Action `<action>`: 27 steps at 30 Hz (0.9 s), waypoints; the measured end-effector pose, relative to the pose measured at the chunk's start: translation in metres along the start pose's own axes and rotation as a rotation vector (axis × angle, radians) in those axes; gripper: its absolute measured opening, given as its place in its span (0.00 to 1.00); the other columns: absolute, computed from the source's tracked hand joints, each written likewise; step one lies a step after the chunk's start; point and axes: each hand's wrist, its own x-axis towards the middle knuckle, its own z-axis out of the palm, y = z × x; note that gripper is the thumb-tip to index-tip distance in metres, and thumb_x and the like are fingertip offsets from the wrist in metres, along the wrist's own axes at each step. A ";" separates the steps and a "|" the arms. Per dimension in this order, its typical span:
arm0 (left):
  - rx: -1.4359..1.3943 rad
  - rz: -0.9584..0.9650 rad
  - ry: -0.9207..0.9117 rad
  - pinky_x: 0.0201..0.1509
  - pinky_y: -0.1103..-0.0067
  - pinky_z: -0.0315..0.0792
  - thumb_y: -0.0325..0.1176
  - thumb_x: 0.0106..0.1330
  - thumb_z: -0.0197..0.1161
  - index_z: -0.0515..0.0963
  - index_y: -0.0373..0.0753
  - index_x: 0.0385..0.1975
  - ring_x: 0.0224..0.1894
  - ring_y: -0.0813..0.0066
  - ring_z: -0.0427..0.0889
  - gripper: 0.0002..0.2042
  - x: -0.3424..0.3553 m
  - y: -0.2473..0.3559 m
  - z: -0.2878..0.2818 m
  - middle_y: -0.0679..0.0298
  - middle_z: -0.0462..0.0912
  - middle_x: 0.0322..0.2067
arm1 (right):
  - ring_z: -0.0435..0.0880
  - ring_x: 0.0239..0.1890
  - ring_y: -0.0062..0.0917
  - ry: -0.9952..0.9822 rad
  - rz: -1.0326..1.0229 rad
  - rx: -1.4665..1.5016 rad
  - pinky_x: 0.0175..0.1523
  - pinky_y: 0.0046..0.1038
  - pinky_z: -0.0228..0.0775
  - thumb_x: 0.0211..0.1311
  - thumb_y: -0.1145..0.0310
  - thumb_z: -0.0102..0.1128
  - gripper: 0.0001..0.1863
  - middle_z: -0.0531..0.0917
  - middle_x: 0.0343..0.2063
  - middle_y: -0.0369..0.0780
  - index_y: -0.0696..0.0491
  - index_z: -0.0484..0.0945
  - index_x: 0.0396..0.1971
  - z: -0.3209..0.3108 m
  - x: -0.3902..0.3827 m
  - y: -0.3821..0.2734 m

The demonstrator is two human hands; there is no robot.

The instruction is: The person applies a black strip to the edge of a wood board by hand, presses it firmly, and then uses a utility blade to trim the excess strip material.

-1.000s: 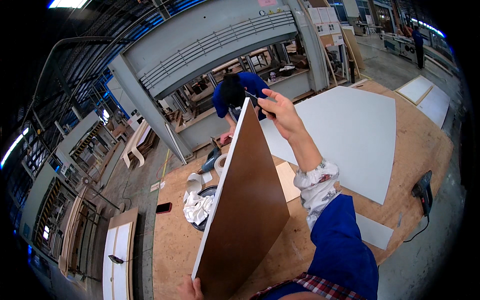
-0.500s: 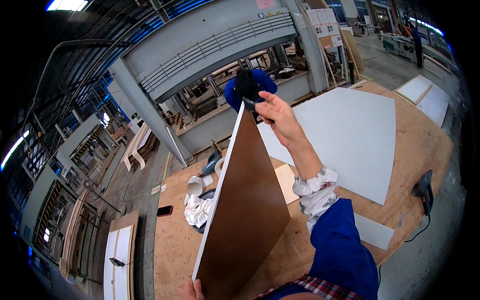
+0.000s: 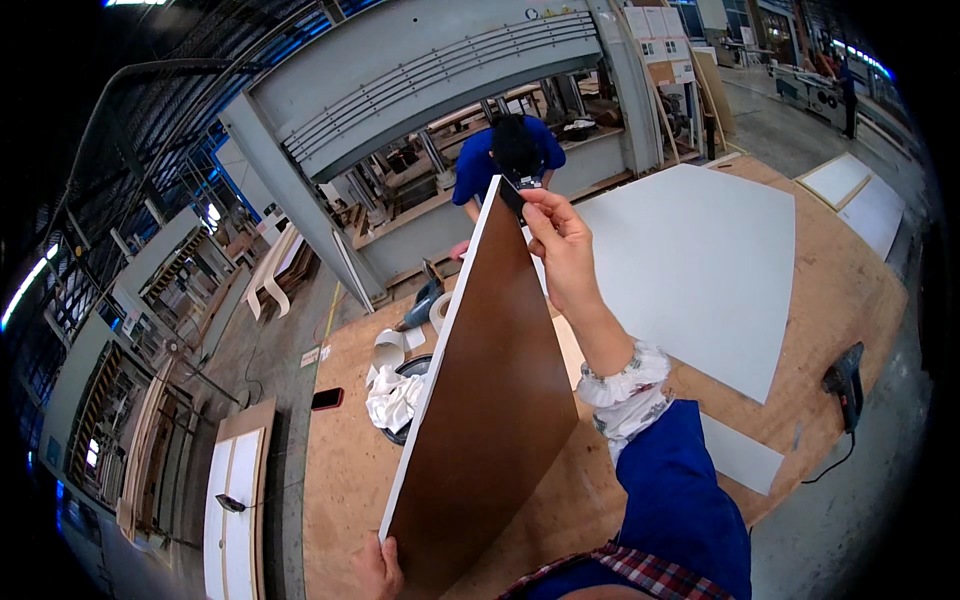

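Observation:
A brown panel [image 3: 490, 400] with a white edge strip stands tilted on its edge on the wooden table. My left hand [image 3: 377, 570] grips its near lower corner, fingers wrapped over the white edge. Up at the far top corner, my right hand [image 3: 565, 255] pinches a small flat black tool [image 3: 512, 200], held against the end of the white edge. The tool's exact kind does not show clearly. Just left of the panel, a crumpled white cloth [image 3: 395, 398] lies on a dark bowl [image 3: 412, 368], partly hidden behind the panel.
On the wooden table [image 3: 340, 490] lie a large white panel [image 3: 690, 270], a narrow white strip [image 3: 740, 453], a phone [image 3: 327, 400] and two heat guns [image 3: 425, 303], one at the right edge. Beyond it, a blue-clad co-worker [image 3: 470, 170] bends before a grey press [image 3: 420, 90].
My right hand has come down slightly and closer to the panel's top corner, bringing the black tool against the edge. The co-worker has shifted, and one of their hands now shows beside the panel.

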 end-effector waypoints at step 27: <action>-0.060 0.041 -0.001 0.23 0.58 0.63 0.39 0.69 0.47 0.71 0.37 0.32 0.21 0.42 0.74 0.12 0.002 -0.006 0.002 0.47 0.73 0.17 | 0.76 0.36 0.11 -0.027 -0.094 0.100 0.44 0.13 0.67 0.59 0.73 0.63 0.11 0.81 0.34 0.32 0.57 0.79 0.42 0.003 0.028 0.021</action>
